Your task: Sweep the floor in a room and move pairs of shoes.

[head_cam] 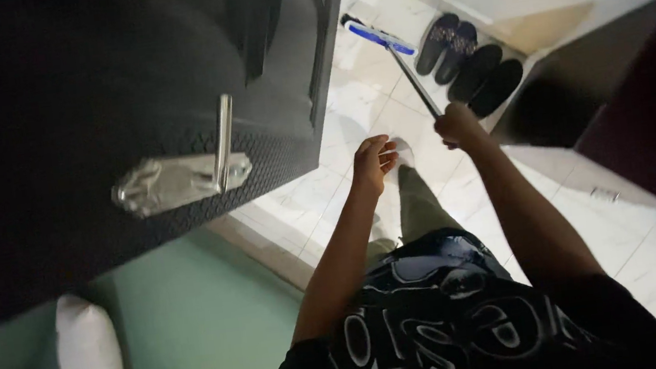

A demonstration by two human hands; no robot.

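Mop (pixel 379 37) head on tile at 12 o'clock, touching nothing; slippers (pixel 469 59) just beside, 1 o'clock. Right hand (pixel 457 125) clenched on handle. Left hand (pixel 374 162) half-curled, holding nothing. Risk: a sideways stroke could scatter slippers.

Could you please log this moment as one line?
right hand: grips mop handle | left hand: free | mop head: on tiled floor, beside sandals

Right hand (pixel 457 124) grips mop handle (pixel 414 82). Beyond grip: bare white tile (pixel 371 91) up to mop head (pixel 379 36). Just right of handle: 4 dark slippers (pixel 467 60) against wall. Left of grip: dark door (pixel 86 114) with lever handle (pixel 223 143) crowds passage. Farther right: dark cabinet (pixel 625 89) blocks.
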